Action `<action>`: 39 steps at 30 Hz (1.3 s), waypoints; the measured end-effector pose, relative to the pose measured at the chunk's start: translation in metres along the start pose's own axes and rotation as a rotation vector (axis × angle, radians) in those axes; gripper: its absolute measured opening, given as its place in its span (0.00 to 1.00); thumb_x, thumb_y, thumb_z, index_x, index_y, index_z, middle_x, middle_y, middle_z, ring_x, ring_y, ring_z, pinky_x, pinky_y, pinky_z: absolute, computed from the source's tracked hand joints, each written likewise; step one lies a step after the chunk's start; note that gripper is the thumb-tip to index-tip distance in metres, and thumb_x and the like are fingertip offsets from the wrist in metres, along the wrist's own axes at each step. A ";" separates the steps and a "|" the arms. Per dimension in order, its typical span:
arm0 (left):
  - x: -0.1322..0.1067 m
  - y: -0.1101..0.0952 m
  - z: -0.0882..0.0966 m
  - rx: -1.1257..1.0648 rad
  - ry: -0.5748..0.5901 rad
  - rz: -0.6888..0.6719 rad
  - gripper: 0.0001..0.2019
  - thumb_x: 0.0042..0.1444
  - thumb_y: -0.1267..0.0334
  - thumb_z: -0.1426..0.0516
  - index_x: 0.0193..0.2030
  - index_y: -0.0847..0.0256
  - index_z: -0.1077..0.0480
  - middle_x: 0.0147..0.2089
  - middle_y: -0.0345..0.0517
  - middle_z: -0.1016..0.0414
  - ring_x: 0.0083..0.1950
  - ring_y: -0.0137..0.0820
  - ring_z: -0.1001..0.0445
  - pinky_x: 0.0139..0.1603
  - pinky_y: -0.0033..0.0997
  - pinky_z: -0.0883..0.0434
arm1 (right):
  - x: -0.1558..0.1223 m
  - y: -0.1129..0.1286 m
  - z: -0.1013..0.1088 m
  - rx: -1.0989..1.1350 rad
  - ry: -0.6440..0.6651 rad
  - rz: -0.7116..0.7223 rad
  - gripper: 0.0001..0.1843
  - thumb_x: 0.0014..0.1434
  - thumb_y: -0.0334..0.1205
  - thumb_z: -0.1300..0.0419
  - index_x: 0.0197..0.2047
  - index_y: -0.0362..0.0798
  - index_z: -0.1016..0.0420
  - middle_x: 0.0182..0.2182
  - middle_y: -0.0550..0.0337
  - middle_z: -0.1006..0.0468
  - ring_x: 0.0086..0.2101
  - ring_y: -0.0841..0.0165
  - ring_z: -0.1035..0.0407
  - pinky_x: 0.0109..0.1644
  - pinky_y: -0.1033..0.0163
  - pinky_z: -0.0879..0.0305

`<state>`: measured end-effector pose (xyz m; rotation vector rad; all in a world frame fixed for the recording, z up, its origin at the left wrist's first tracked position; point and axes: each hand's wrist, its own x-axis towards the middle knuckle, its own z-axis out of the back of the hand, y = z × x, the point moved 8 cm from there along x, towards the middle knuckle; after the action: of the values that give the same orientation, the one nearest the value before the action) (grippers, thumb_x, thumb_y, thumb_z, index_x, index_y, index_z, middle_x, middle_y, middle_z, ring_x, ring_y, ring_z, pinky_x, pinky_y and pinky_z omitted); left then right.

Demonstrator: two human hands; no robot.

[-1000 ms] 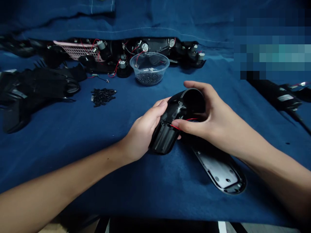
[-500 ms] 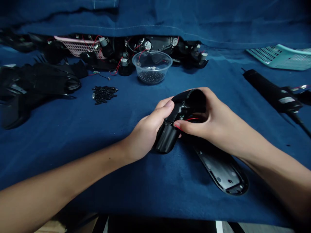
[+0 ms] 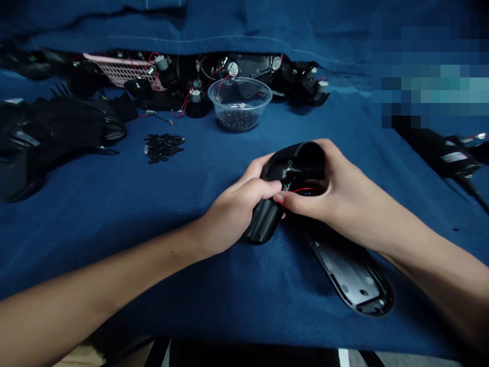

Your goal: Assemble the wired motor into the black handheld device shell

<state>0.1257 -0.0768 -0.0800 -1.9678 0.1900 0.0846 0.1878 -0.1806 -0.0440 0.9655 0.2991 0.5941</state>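
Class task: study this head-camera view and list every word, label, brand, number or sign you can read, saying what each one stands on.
None can be read: the pale marks on the black plastic housing are too small and blurred to read, and the black cover plate and clear plastic bowl show no legible text.

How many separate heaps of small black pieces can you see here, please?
2: one heap inside the clear round plastic bowl, one loose heap on the dark blue cloth to its left; others may be hidden.
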 end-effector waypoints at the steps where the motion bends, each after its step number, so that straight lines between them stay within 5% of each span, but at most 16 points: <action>1: 0.000 0.001 0.001 0.019 0.002 0.015 0.26 0.60 0.61 0.47 0.65 0.50 0.39 0.48 0.42 0.25 0.48 0.39 0.26 0.50 0.42 0.30 | 0.000 0.000 0.001 -0.004 -0.003 -0.004 0.27 0.51 0.48 0.30 0.50 0.54 0.36 0.42 0.61 0.23 0.42 0.59 0.25 0.44 0.56 0.27; 7: 0.001 -0.004 -0.001 0.130 0.014 0.015 0.30 0.56 0.66 0.45 0.67 0.52 0.41 0.40 0.42 0.25 0.44 0.38 0.26 0.48 0.41 0.29 | 0.000 -0.001 0.003 0.021 0.007 -0.003 0.28 0.51 0.49 0.30 0.51 0.55 0.35 0.42 0.61 0.22 0.40 0.60 0.24 0.43 0.55 0.27; 14: 0.003 -0.013 0.001 0.257 0.053 -0.085 0.30 0.59 0.69 0.47 0.69 0.55 0.44 0.60 0.45 0.29 0.57 0.39 0.28 0.59 0.39 0.32 | -0.001 -0.003 0.010 0.113 0.134 -0.036 0.16 0.62 0.49 0.39 0.51 0.56 0.29 0.45 0.61 0.21 0.46 0.61 0.26 0.52 0.55 0.29; 17: 0.004 -0.018 0.003 0.334 0.042 -0.149 0.30 0.60 0.70 0.47 0.70 0.60 0.44 0.64 0.47 0.33 0.63 0.38 0.33 0.64 0.36 0.36 | -0.003 -0.007 0.022 0.032 0.194 -0.055 0.20 0.63 0.53 0.41 0.57 0.60 0.30 0.55 0.63 0.24 0.54 0.58 0.30 0.59 0.54 0.33; 21: 0.006 -0.016 0.005 0.323 0.048 -0.124 0.30 0.61 0.68 0.47 0.70 0.57 0.46 0.61 0.47 0.30 0.56 0.38 0.28 0.56 0.37 0.30 | -0.007 -0.018 0.033 -0.216 0.293 -0.089 0.25 0.60 0.55 0.40 0.59 0.61 0.29 0.53 0.61 0.22 0.51 0.53 0.27 0.55 0.50 0.30; 25: 0.006 -0.017 0.007 0.352 0.031 -0.130 0.29 0.60 0.68 0.46 0.69 0.58 0.44 0.60 0.47 0.29 0.55 0.36 0.28 0.55 0.35 0.30 | -0.012 -0.024 0.031 -0.239 0.405 -0.095 0.23 0.58 0.54 0.37 0.57 0.63 0.26 0.49 0.63 0.20 0.47 0.54 0.25 0.48 0.52 0.26; 32: 0.004 -0.018 0.003 0.352 0.030 -0.107 0.26 0.62 0.67 0.47 0.67 0.57 0.42 0.52 0.45 0.25 0.45 0.33 0.24 0.48 0.34 0.28 | -0.009 -0.024 0.023 -0.344 0.386 -0.041 0.27 0.57 0.58 0.37 0.57 0.58 0.25 0.44 0.58 0.18 0.39 0.56 0.23 0.39 0.53 0.26; 39: 0.004 -0.009 0.006 0.209 0.021 -0.035 0.27 0.60 0.66 0.45 0.67 0.51 0.40 0.49 0.43 0.22 0.42 0.36 0.22 0.42 0.35 0.26 | -0.011 -0.018 0.022 -0.347 0.388 0.016 0.25 0.57 0.58 0.37 0.56 0.59 0.24 0.45 0.58 0.19 0.41 0.55 0.24 0.41 0.53 0.27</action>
<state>0.1315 -0.0682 -0.0749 -1.7639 0.1713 0.0202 0.1961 -0.2099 -0.0478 0.5141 0.5144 0.8182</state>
